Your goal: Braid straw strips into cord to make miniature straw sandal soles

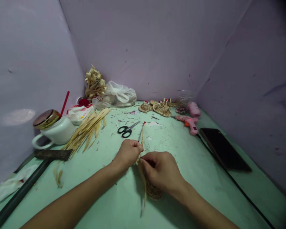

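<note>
Both hands weave a straw strip into a small woven piece at the middle of the bench.

The left hand [128,153] pinches the straw strip [141,135]; the right hand [160,170] closes on the woven straw piece [154,191]. The step seems mid-weave; the next tuck needs a firm pinch. The scissors [126,129] lie near; the green bench [200,171] is free rightwards up to the phone [224,149].

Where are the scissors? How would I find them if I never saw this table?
Look at the green table, just beyond the person's left hand and right hand. The scissors lie flat there, right of the pile of pale straw strips. Their black loop handles and shiny blades set them apart from the pink glue gun farther right.
</note>
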`<act>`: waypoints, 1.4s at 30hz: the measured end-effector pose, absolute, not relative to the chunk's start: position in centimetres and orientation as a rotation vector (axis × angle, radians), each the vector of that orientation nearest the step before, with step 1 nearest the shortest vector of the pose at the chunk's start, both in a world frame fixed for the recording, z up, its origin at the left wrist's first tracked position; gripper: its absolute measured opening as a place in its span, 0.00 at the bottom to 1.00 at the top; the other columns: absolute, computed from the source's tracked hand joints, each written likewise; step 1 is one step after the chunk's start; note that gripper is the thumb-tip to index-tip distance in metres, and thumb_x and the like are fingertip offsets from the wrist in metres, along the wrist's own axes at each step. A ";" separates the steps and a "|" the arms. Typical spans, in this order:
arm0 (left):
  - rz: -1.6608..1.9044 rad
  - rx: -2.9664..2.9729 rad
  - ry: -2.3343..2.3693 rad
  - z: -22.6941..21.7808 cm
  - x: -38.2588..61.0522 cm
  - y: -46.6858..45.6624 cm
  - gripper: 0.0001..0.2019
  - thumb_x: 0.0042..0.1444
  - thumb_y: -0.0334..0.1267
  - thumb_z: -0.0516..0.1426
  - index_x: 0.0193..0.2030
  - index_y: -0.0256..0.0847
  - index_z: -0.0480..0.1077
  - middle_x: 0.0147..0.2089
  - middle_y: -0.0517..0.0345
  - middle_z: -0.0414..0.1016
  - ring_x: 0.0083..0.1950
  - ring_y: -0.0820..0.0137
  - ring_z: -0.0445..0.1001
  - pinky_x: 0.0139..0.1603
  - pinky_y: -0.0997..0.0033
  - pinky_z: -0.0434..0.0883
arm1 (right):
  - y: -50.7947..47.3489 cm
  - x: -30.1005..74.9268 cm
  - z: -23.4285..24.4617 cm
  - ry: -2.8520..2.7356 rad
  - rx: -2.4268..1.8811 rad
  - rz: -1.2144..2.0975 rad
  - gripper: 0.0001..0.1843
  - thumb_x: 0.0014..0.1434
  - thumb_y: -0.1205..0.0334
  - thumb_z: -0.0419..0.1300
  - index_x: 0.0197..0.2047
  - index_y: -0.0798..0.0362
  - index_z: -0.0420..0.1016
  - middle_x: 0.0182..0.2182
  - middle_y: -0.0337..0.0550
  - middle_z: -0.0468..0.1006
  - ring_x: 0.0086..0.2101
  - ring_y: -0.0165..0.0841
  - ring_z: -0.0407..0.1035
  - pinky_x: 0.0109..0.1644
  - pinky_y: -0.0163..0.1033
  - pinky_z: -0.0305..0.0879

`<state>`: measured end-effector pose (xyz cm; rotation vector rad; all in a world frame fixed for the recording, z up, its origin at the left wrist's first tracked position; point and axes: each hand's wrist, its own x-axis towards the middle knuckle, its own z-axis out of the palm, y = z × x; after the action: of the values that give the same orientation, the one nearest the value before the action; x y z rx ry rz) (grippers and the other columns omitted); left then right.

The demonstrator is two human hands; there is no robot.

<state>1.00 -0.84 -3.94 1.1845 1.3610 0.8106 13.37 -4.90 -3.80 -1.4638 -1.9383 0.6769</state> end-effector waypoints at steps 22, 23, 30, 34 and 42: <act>0.713 1.413 1.360 -3.9 0.7 -0.8 0.06 0.37 0.35 0.53 0.16 0.35 0.64 0.13 0.63 0.61 0.18 0.78 0.56 0.21 0.76 0.54 | -2.7 13.9 -5.1 -1.320 -1.493 1.237 0.07 0.42 0.61 0.56 0.21 0.57 0.68 0.15 0.36 0.65 0.18 0.24 0.54 0.20 0.30 0.49; 0.703 1.435 1.375 -3.8 0.7 -0.7 0.07 0.38 0.35 0.54 0.16 0.35 0.65 0.13 0.62 0.62 0.18 0.78 0.56 0.21 0.76 0.54 | -2.7 13.9 -5.2 -1.309 -1.493 1.215 0.07 0.42 0.61 0.56 0.21 0.57 0.67 0.15 0.36 0.64 0.17 0.24 0.54 0.20 0.30 0.48; 0.694 1.876 1.578 -2.9 1.1 -2.4 0.10 0.46 0.37 0.51 0.22 0.36 0.70 0.20 0.57 0.69 0.24 0.74 0.64 0.25 0.74 0.57 | -3.0 13.4 -5.2 -1.180 -1.440 1.143 0.07 0.43 0.61 0.56 0.21 0.56 0.66 0.15 0.35 0.65 0.18 0.25 0.56 0.22 0.31 0.51; 0.617 2.301 1.747 -2.3 1.6 -4.2 0.12 0.50 0.36 0.47 0.25 0.38 0.70 0.23 0.54 0.72 0.25 0.70 0.67 0.26 0.72 0.58 | -3.3 12.9 -5.3 -1.131 -1.396 1.176 0.06 0.44 0.62 0.56 0.22 0.56 0.66 0.17 0.36 0.67 0.20 0.25 0.58 0.23 0.31 0.54; 0.525 2.876 1.742 -2.7 2.3 -5.9 0.10 0.48 0.28 0.48 0.29 0.34 0.70 0.21 0.54 0.69 0.20 0.70 0.67 0.20 0.74 0.60 | -3.8 12.5 -5.1 -0.852 -1.278 1.358 0.04 0.41 0.66 0.58 0.23 0.57 0.66 0.16 0.33 0.64 0.18 0.22 0.56 0.22 0.30 0.52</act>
<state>2.33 -5.92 -2.74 2.8759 1.7424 0.5246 12.49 -3.84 -5.13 -1.2785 -0.8515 1.3577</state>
